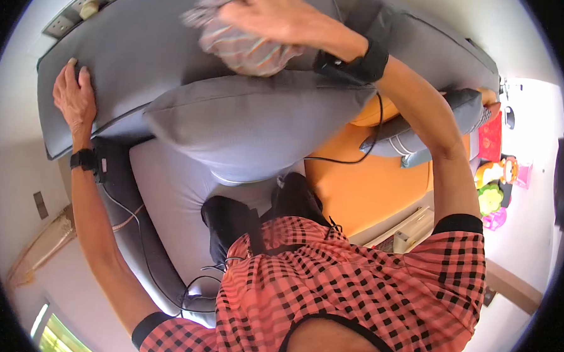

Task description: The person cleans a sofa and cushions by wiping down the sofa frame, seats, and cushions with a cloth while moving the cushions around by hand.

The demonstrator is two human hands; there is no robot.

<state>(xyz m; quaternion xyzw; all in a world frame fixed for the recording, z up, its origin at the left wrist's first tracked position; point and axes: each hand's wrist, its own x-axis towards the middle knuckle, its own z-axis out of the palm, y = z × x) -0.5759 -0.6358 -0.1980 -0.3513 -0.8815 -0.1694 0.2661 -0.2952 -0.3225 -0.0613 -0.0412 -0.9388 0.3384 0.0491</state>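
Observation:
My left hand (pixel 75 98) lies on the left end of the grey sofa backrest (pixel 136 50), its fingers apart over the top edge and nothing in it. At the top middle, my right hand (pixel 264 11) is closed on a crumpled striped cloth (pixel 246 48), which rests against the backrest. Below the cloth, a large grey cushion (pixel 253 121) leans on the backrest. Both wrists wear black bands with devices. My right fingertips are partly blurred and hidden by the cloth.
An orange seat section (pixel 357 185) lies right of my knees, with more cushions (pixel 410 131) behind it. A black cable (pixel 352 161) crosses there. Wall sockets (pixel 75 13) are at upper left. Colourful toys (pixel 492 198) stand at the right.

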